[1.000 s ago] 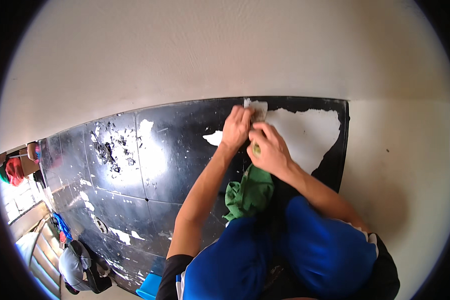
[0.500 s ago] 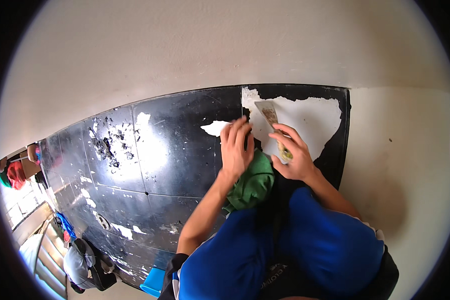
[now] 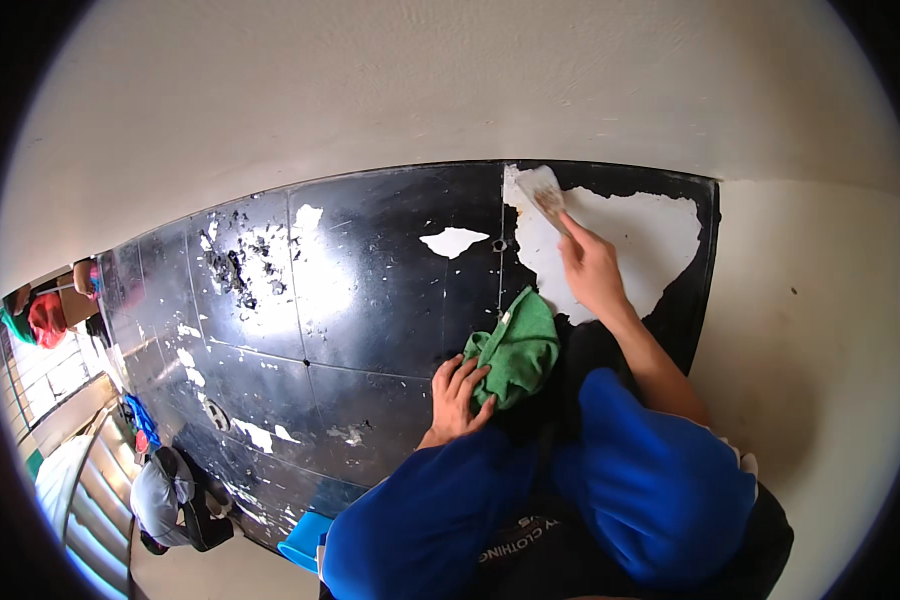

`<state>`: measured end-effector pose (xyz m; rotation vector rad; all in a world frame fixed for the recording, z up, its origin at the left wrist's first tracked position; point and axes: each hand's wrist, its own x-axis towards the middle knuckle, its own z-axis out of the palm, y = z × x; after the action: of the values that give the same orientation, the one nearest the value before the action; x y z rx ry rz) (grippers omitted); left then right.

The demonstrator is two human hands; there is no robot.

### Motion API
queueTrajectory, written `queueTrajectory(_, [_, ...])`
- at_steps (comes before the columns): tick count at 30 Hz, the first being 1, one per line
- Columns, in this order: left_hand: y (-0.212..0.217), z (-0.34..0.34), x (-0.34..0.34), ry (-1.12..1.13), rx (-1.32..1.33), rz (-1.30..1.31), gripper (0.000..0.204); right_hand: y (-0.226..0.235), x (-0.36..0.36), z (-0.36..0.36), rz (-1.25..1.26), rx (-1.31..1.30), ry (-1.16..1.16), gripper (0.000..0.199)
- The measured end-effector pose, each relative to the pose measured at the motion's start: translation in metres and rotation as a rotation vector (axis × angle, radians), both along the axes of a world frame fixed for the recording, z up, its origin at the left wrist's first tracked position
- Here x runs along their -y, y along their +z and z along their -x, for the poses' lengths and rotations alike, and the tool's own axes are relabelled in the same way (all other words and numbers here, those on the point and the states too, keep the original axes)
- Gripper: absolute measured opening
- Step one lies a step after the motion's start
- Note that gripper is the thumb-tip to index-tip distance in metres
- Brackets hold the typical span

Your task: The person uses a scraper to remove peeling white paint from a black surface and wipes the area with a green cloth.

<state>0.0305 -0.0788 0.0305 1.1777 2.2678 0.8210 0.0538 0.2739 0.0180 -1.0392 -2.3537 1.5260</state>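
My right hand [image 3: 595,272] is closed round the handle of a paint scraper [image 3: 541,186]. Its blade points away from me, over the left edge of a large white bare patch [image 3: 635,240] on the black panelled surface [image 3: 390,210]. The hand hides most of the handle. A crumpled green cloth [image 3: 518,352] lies on the black surface just in front of my legs. Against the cloth's left edge my left hand [image 3: 456,400] rests with its fingers stretched and apart, touching the fabric.
A smaller white patch [image 3: 453,241] and flaked black coating [image 3: 238,262] lie to the left. Pale wall [image 3: 370,80] borders the far side. A light blue container [image 3: 305,541] stands at lower left, near another person [image 3: 165,500] bending over. Red fabric [image 3: 47,320] shows at far left.
My left hand has drawn back from beside the scraper to the green cloth. The right hand has gone from a loose, open-fingered hold to a closed grip, moving forward with the scraper.
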Motion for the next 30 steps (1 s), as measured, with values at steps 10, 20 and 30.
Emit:
queueTrajectory(10, [-0.012,-0.002,-0.003,0.051,-0.026,-0.013,0.058,0.021,0.044,0.040,0.093,-0.248,0.262,0.039])
queueTrajectory(20, [-0.013,0.007,-0.005,0.021,-0.022,-0.069,0.057,-0.006,-0.007,0.036,-0.154,-0.037,0.236,0.051])
queueTrajectory(30, [-0.014,0.002,-0.003,0.046,-0.018,-0.048,0.057,0.028,0.027,0.035,0.024,-0.062,0.326,0.055])
